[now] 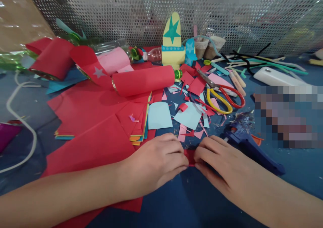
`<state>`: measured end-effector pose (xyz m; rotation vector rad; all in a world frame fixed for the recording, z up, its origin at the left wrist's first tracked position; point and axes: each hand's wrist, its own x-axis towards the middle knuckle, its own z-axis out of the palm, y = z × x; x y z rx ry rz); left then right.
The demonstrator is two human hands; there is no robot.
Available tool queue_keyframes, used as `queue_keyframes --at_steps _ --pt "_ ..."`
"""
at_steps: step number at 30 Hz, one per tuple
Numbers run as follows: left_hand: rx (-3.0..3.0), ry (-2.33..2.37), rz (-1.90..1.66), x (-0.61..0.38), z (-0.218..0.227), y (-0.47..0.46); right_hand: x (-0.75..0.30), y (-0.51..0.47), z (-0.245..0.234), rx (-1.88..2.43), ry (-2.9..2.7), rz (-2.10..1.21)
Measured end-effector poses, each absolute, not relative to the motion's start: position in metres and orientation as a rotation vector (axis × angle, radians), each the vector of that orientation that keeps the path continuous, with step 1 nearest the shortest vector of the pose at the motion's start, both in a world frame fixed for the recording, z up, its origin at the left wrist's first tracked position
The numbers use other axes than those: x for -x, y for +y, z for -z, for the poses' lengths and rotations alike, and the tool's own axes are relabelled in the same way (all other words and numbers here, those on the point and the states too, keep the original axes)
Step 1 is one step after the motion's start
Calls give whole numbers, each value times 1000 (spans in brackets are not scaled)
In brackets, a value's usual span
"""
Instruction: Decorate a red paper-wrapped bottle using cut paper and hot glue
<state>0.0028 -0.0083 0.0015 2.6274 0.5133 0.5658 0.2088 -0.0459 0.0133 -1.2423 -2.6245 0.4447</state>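
Red piece [191, 157]: narrow where visible; pinched by left hand [160, 162] and right hand [220, 160].
Pale-blue cutout [159, 116]: paper, round-topped, laid flat.
Red cylinder [145, 81]: paper-wrapped, laid sideways.

Left grip [156, 163] and right grip [223, 162] hold a red strip [190, 157]

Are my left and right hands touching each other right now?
Apart. The head view shows a narrow gap between the left hand and the right hand, with red paper visible in it.
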Motion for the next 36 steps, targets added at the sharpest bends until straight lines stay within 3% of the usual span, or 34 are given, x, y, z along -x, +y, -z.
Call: queue_keyframes --at_steps 12,25,36 --pt "-2946 388 -505 -4 1 -8 -216 -39 -10 914 -2750 -217" --pt "-3012 471 -612 -4 3 -11 -212 -44 -4 899 -2720 71" --pt "-2712 473 -530 -3 0 -7 -207 -48 0 1116 -2691 -30"
